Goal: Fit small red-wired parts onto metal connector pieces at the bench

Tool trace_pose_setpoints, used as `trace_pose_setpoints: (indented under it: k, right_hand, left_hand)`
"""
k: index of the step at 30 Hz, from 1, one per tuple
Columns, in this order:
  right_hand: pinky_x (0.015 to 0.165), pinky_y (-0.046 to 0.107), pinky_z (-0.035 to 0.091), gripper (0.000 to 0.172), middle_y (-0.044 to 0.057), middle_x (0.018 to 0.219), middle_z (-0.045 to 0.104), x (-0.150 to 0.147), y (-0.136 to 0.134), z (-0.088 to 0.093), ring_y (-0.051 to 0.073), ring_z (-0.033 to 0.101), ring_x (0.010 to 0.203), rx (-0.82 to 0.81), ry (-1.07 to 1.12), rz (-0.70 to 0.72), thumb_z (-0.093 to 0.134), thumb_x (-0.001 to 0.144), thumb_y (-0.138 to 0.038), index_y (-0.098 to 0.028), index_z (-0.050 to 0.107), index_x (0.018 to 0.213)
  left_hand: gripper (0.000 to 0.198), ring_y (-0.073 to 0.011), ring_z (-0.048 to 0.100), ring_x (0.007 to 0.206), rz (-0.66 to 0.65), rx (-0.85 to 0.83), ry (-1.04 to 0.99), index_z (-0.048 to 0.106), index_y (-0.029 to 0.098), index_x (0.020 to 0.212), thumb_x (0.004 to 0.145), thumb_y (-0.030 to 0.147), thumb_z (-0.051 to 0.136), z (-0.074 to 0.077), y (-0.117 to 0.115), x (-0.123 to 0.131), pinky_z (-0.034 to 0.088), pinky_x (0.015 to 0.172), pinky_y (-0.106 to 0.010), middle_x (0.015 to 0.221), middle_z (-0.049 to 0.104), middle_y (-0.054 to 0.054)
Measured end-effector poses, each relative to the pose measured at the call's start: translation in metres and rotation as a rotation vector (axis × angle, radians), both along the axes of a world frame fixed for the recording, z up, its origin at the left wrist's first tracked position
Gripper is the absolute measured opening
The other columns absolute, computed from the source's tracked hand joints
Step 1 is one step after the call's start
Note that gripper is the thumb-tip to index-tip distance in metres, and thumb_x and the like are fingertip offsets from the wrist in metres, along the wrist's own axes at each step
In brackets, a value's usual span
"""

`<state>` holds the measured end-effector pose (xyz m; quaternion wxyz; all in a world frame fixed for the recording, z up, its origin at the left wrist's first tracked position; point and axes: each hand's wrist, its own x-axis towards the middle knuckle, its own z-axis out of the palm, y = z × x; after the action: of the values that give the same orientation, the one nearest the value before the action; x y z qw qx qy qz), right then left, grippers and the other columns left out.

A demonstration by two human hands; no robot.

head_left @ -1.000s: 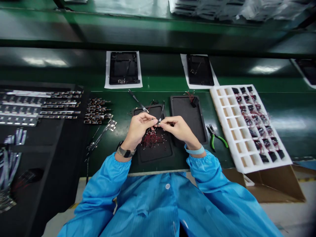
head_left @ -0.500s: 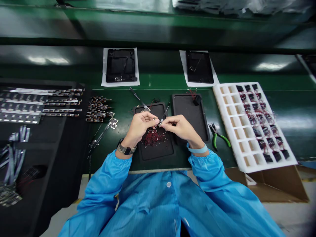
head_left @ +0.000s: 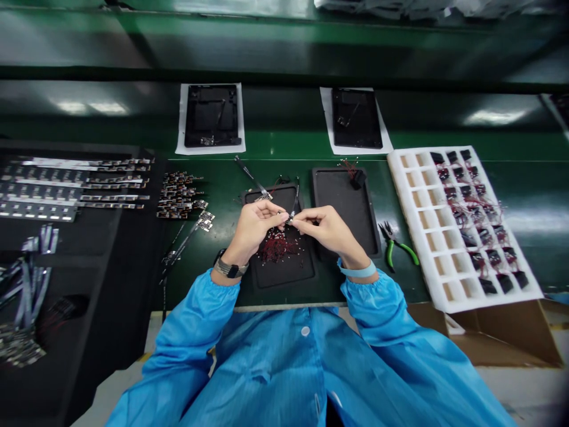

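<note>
My left hand (head_left: 255, 227) and my right hand (head_left: 323, 228) meet fingertip to fingertip above a black tray (head_left: 288, 274). Both are pinched on a small wired part (head_left: 288, 218), too small to name; a thin black lead rises from it. Under the hands, on that tray, lies a heap of thin red wires (head_left: 274, 248). A second black tray (head_left: 344, 207) lies just right of it, with one small black part with red wires (head_left: 354, 177) at its far end. I wear blue sleeves, a watch on the left wrist and a blue band on the right.
A white foam grid tray (head_left: 462, 225) holding several small black wired parts rests on a cardboard box at right. Green-handled pliers (head_left: 397, 244) lie beside it. Two black frames on white sheets (head_left: 210, 116) (head_left: 355, 118) sit farther back. Circuit strips (head_left: 71, 190) and small boards (head_left: 180, 196) lie left.
Both hands stay pinched together over the tray with only small finger movements. The view has shifted slightly.
</note>
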<state>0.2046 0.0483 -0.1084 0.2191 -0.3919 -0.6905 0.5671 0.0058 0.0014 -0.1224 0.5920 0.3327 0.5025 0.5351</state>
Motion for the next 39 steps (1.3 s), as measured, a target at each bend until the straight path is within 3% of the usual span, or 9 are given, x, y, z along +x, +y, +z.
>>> trace_pose_setpoints:
  k: [4, 11, 24, 30, 39]
  right_hand:
    - [0.061, 0.027, 0.044, 0.031, 0.003, 0.068, 0.07, 0.0008, 0.0019, 0.0018, 0.014, 0.058, 0.061, -0.086, 0.066, 0.012, 0.079, 0.086, -0.045, -0.014, 0.083, 0.087]
    - [0.065, 0.027, 0.049, 0.026, 0.004, 0.069, 0.075, 0.0023, 0.0025, 0.0004, 0.014, 0.064, 0.063, -0.166, 0.112, 0.024, 0.082, 0.084, -0.041, -0.015, 0.082, 0.086]
    - [0.058, 0.026, 0.046, 0.031, 0.004, 0.067, 0.073, -0.0009, 0.0011, 0.0038, 0.013, 0.061, 0.06, -0.187, 0.118, 0.021, 0.084, 0.08, -0.046, -0.015, 0.081, 0.081]
    - [0.049, 0.024, 0.039, 0.035, 0.004, 0.064, 0.072, -0.0013, -0.0001, 0.008, 0.011, 0.054, 0.053, -0.199, 0.091, 0.017, 0.084, 0.079, -0.049, -0.014, 0.081, 0.081]
    - [0.047, 0.024, 0.041, 0.034, 0.005, 0.065, 0.073, -0.002, -0.0008, 0.0058, 0.01, 0.054, 0.051, -0.231, 0.123, 0.009, 0.086, 0.078, -0.048, -0.014, 0.081, 0.082]
  left_hand:
    - [0.031, -0.0134, 0.065, 0.056, -0.087, -0.041, -0.084, 0.075, 0.012, 0.077, 0.064, 0.031, 0.095, -0.0007, 0.0018, -0.003, 0.052, 0.061, -0.026, 0.062, 0.07, -0.004]
    - [0.033, -0.0132, 0.065, 0.055, -0.12, -0.067, -0.114, 0.073, 0.011, 0.075, 0.061, 0.03, 0.097, 0.0005, 0.0025, -0.0055, 0.051, 0.061, -0.025, 0.061, 0.07, -0.003]
    - [0.038, -0.0129, 0.065, 0.054, -0.138, -0.081, -0.151, 0.069, 0.011, 0.072, 0.058, 0.032, 0.098, 0.0007, 0.002, -0.0057, 0.051, 0.059, -0.026, 0.065, 0.071, -0.004]
    - [0.038, -0.0123, 0.064, 0.055, -0.162, -0.079, -0.16, 0.069, 0.012, 0.071, 0.058, 0.032, 0.098, 0.0, 0.0021, -0.0058, 0.051, 0.058, -0.026, 0.067, 0.072, -0.003]
    - [0.037, -0.0122, 0.065, 0.056, -0.149, -0.065, -0.155, 0.068, 0.012, 0.072, 0.059, 0.031, 0.098, -0.0022, 0.0011, -0.0049, 0.051, 0.059, -0.026, 0.068, 0.071, -0.003]
